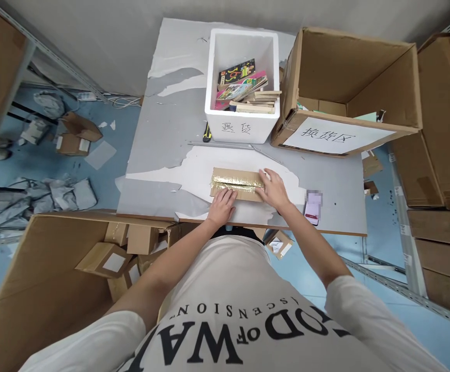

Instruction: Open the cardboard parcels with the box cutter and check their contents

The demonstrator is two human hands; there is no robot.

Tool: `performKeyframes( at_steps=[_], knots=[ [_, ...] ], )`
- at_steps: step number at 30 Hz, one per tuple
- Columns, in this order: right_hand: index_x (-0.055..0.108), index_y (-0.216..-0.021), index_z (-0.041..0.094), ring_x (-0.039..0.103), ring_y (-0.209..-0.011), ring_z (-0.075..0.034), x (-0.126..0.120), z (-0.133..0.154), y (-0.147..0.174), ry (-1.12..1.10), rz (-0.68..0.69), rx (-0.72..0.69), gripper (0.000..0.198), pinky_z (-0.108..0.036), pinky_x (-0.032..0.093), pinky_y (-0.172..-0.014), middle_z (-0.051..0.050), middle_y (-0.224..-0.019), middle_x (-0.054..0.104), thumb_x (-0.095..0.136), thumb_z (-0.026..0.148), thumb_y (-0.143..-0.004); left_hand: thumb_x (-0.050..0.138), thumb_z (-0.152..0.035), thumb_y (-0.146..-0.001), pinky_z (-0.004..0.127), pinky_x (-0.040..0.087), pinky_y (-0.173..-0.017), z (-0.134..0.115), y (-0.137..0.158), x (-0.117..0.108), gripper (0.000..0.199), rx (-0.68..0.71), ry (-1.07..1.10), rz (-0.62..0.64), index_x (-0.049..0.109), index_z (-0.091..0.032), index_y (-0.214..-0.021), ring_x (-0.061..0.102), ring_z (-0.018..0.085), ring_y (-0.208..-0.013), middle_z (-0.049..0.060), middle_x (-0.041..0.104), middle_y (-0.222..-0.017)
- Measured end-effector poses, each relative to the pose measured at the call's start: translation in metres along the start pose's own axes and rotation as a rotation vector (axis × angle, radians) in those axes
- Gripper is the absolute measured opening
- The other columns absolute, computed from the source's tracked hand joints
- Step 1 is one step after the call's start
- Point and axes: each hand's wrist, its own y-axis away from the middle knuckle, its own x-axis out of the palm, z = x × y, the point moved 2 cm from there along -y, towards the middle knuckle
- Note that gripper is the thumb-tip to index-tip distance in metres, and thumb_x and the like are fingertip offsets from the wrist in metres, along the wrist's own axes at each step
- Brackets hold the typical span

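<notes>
A small flat cardboard box (225, 174) lies on the table, with shiny clear tape along its length and a dark seam or slit down the middle. My left hand (221, 207) is at the near edge of this box, fingertips on its top and thumb by the near side. At the box's right end, my right hand (275, 191) grips it, with the fingers on the far part and the thumb nearer me. The undersides of both hands are hidden.
On the grey table (153, 124) stand a white foam box (244, 129) of books and a large carton (286, 103). A yellow-black cutter (207, 133) lies before the foam box, a phone (313, 206) at right. Below left, a big carton (54, 258) holds several small boxes (142, 239).
</notes>
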Motion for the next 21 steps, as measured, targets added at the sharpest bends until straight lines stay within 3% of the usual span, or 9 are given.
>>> performKeyframes(
  at_steps=[2, 5, 9, 12, 15, 18, 21],
  knots=[
    [0.034, -0.146, 0.015, 0.042, -0.124, -0.034, -0.011, 0.018, -0.023, 0.058, 0.101, -0.164, 0.06, -0.046, 0.033, -0.102, -0.021, -0.139, 0.045, 0.043, 0.041, -0.093, 0.052, -0.025, -0.086, 0.051, 0.032, -0.112, 0.0, 0.0, 0.001, 0.06, 0.003, 0.007, -0.002, 0.041, -0.014, -0.144, 0.04, 0.033, -0.135, 0.017, 0.051, -0.139],
    [0.042, -0.139, 0.01, 0.051, -0.113, -0.033, -0.016, 0.034, -0.044, 0.15, 0.211, -0.226, 0.05, -0.041, 0.037, -0.093, -0.023, -0.128, 0.055, 0.034, 0.035, -0.097, 0.053, -0.025, -0.085, 0.051, 0.032, -0.112, 0.001, -0.001, 0.003, 0.062, 0.001, 0.023, -0.001, 0.039, -0.015, -0.145, 0.04, 0.033, -0.135, 0.017, 0.051, -0.138],
    [0.053, -0.125, 0.016, 0.061, -0.095, -0.027, -0.025, 0.022, -0.07, 0.155, 0.345, -0.126, 0.045, -0.033, 0.041, -0.078, -0.017, -0.109, 0.067, 0.023, 0.038, -0.101, 0.054, -0.026, -0.085, 0.052, 0.032, -0.112, -0.001, 0.002, 0.003, 0.064, -0.008, 0.032, 0.0, 0.038, -0.015, -0.146, 0.039, 0.033, -0.136, 0.017, 0.051, -0.139],
    [0.059, -0.117, 0.02, 0.062, -0.09, -0.026, -0.033, 0.0, -0.098, 0.078, 0.372, -0.043, 0.045, -0.032, 0.041, -0.074, -0.014, -0.103, 0.07, 0.025, 0.045, -0.1, 0.055, -0.026, -0.084, 0.052, 0.032, -0.112, -0.002, 0.004, 0.003, 0.064, 0.001, 0.032, 0.013, 0.039, -0.013, -0.145, 0.037, 0.034, -0.137, 0.018, 0.05, -0.14],
    [0.062, -0.114, 0.019, 0.06, -0.097, -0.029, -0.03, -0.011, -0.116, 0.036, 0.333, 0.038, 0.048, -0.036, 0.042, -0.079, -0.015, -0.11, 0.068, 0.027, 0.049, -0.098, 0.055, -0.026, -0.085, 0.052, 0.032, -0.111, -0.002, 0.002, 0.001, 0.061, 0.023, 0.033, 0.021, 0.041, -0.011, -0.143, 0.038, 0.034, -0.136, 0.018, 0.05, -0.139],
    [0.058, -0.125, 0.014, 0.052, -0.112, -0.033, -0.023, -0.006, -0.111, 0.074, 0.143, 0.13, 0.048, -0.043, 0.04, -0.089, -0.02, -0.124, 0.059, 0.031, 0.043, -0.098, 0.053, -0.025, -0.087, 0.049, 0.038, -0.107, 0.007, -0.006, -0.008, 0.056, 0.032, 0.062, 0.017, 0.043, -0.013, -0.141, 0.045, 0.032, -0.129, 0.018, 0.053, -0.135],
    [0.046, -0.14, 0.017, 0.04, -0.127, -0.033, -0.022, 0.012, -0.083, 0.09, -0.036, -0.002, 0.046, -0.049, 0.031, -0.1, -0.019, -0.139, 0.048, 0.035, 0.028, -0.096, 0.063, -0.031, -0.082, 0.047, 0.043, -0.102, 0.031, -0.02, -0.028, 0.065, 0.029, 0.068, 0.027, 0.043, -0.014, -0.141, 0.049, 0.032, -0.124, 0.019, 0.052, -0.135]
  ],
)
